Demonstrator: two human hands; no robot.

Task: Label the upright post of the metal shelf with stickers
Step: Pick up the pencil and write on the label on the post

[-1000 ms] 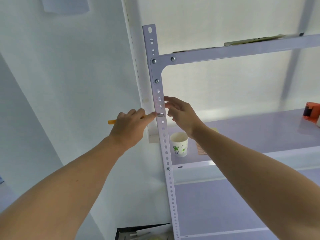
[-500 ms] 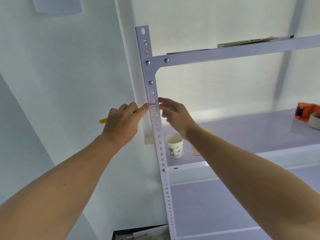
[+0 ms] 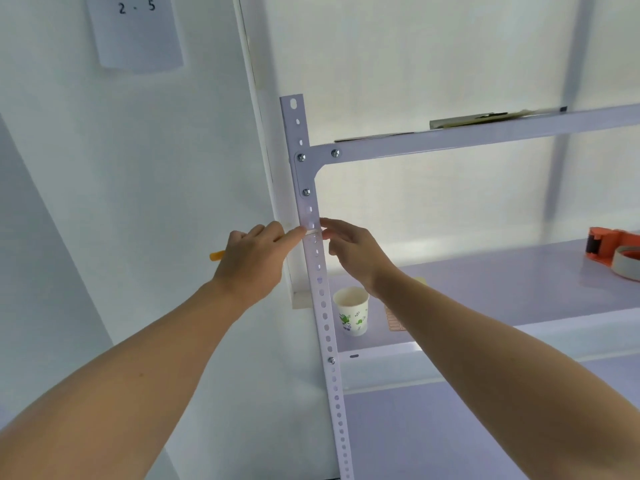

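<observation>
White-walled corner, metal shelf set against it. Left grip (image 3: 254,261) just left of upright post (image 3: 322,299): fingers curled round orange pen (image 3: 216,255), forefinger stretched onto sticker (image 3: 313,231). Right grip (image 3: 353,251) just right of post: fingertips seem closed on sticker's right end. Risk: uneven pressure skews or creases sticker over post holes; unpressed end peels. Sticker lies across post face, below bracket bolts, between both grips, touching both. Beyond post, rightward: paper cup (image 3: 351,310) on shelf (image 3: 485,289); tape dispenser (image 3: 613,251) farthest right.
</observation>
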